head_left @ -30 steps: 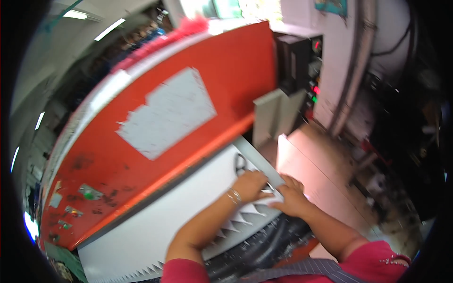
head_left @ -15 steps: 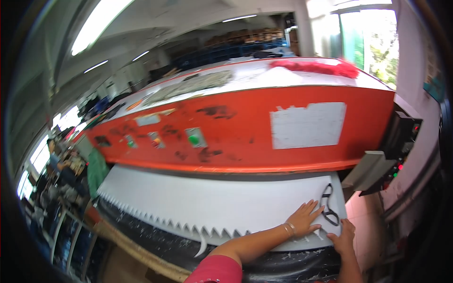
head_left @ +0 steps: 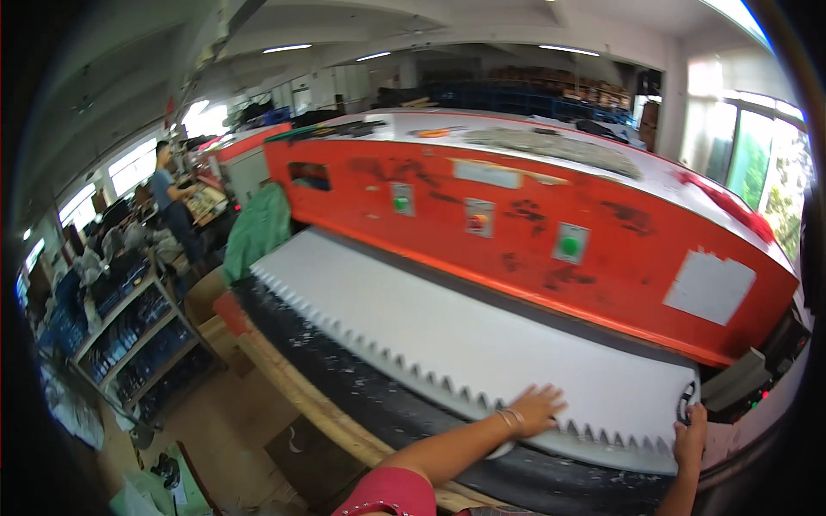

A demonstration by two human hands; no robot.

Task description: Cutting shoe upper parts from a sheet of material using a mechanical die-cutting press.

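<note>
A long white sheet [head_left: 482, 331] lies along the bed of a red press, its near edge cut into a row of teeth. My left hand [head_left: 535, 410] rests flat on the sheet close to that toothed edge, fingers spread and nothing held. By the sheet's right end stands a black, curved, open-framed cutting die [head_left: 686, 400]. My right hand [head_left: 690, 439] is at its near end, fingers bent and thumb against it. The hand hides part of the die.
The red press beam [head_left: 533, 224] with buttons spans the far side. Black bed covering [head_left: 370, 391] and a wooden edge [head_left: 318, 408] run along the near side. At left are a loaded rack [head_left: 142, 344], a green cloth [head_left: 258, 228] and another person [head_left: 169, 198].
The view has swung left, bringing the rack and the other person further in. My right hand has come up from the sheet's corner to the die. My left hand stays spread on the sheet.
</note>
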